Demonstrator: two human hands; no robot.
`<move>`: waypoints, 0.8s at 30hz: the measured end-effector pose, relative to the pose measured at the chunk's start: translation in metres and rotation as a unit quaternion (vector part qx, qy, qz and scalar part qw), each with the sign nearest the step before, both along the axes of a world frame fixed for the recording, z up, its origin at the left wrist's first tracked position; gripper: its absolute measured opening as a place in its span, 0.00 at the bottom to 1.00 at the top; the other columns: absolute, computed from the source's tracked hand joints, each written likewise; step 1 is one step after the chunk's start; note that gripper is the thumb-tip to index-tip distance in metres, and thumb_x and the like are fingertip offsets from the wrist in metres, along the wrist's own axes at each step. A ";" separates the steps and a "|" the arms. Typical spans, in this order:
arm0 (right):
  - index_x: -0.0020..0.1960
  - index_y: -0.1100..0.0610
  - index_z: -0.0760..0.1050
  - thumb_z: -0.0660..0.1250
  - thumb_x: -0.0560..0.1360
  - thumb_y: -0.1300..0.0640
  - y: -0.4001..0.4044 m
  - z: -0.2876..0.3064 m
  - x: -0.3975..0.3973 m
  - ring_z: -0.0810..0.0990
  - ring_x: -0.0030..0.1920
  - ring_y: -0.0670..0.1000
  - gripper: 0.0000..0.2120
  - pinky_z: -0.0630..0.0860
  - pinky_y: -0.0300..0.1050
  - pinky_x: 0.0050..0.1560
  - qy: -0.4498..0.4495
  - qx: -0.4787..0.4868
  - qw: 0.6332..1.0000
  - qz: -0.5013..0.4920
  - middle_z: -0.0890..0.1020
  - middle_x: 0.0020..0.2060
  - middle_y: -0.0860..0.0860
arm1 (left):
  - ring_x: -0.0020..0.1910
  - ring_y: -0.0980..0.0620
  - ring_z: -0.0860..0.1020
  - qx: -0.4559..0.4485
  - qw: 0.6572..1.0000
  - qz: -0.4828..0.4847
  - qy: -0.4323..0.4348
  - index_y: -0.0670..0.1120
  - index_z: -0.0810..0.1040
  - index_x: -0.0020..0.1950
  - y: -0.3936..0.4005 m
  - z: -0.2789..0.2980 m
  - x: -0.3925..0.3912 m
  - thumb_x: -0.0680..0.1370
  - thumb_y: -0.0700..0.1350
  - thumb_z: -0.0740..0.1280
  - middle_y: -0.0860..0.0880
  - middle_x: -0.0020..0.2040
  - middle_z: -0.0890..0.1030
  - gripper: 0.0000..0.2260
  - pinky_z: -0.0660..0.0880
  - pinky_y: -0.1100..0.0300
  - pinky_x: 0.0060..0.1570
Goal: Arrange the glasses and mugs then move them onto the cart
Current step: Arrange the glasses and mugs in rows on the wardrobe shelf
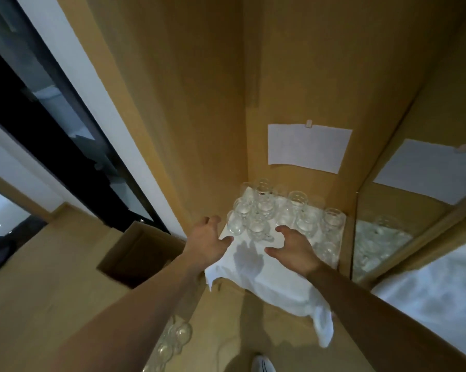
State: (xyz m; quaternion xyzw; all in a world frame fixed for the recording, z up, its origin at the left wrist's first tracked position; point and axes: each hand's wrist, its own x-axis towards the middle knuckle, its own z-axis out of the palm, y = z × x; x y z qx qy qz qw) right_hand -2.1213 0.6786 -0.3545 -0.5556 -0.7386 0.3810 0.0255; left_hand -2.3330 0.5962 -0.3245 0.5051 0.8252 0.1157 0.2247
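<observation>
Both hands empty, fingers spread — left hand [209,238] at 9 o'clock, right hand [293,247] at 5 o'clock of the clear glass mugs and glasses [282,213] crowded on a loose, overhanging white cloth [266,275] on the shelf: snagging the cloth could topple them.

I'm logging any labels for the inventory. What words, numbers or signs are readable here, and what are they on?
None can be read.
Sheet of paper clipped to the back wall: looks blank or too faint to read.
Second sheet on the right: the same.
Glasses and white cloth: no markings visible.
</observation>
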 end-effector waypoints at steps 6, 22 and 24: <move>0.75 0.56 0.66 0.74 0.74 0.48 0.033 -0.037 -0.012 0.75 0.66 0.57 0.34 0.70 0.44 0.62 -0.023 -0.058 0.998 -0.025 0.76 0.67 0.58 | 0.69 0.43 0.71 -0.043 0.998 0.006 -0.043 0.46 0.68 0.76 0.035 -0.038 -0.005 0.78 0.55 0.70 0.44 0.72 0.71 0.29 0.68 0.54 0.68; 0.76 0.54 0.65 0.73 0.75 0.43 0.107 -0.152 -0.068 0.73 0.69 0.55 0.35 0.69 0.45 0.66 -0.097 -0.166 0.975 -0.112 0.74 0.70 0.54 | 0.65 0.42 0.76 -0.090 0.975 0.109 -0.169 0.41 0.70 0.72 0.161 -0.161 -0.067 0.74 0.52 0.76 0.42 0.65 0.78 0.31 0.73 0.53 0.63; 0.75 0.54 0.66 0.73 0.75 0.44 0.118 -0.167 -0.076 0.73 0.69 0.55 0.34 0.68 0.46 0.67 -0.090 -0.176 0.972 -0.126 0.74 0.70 0.54 | 0.66 0.42 0.76 -0.091 0.975 0.105 -0.171 0.41 0.70 0.73 0.175 -0.175 -0.071 0.73 0.52 0.77 0.42 0.66 0.78 0.33 0.73 0.52 0.63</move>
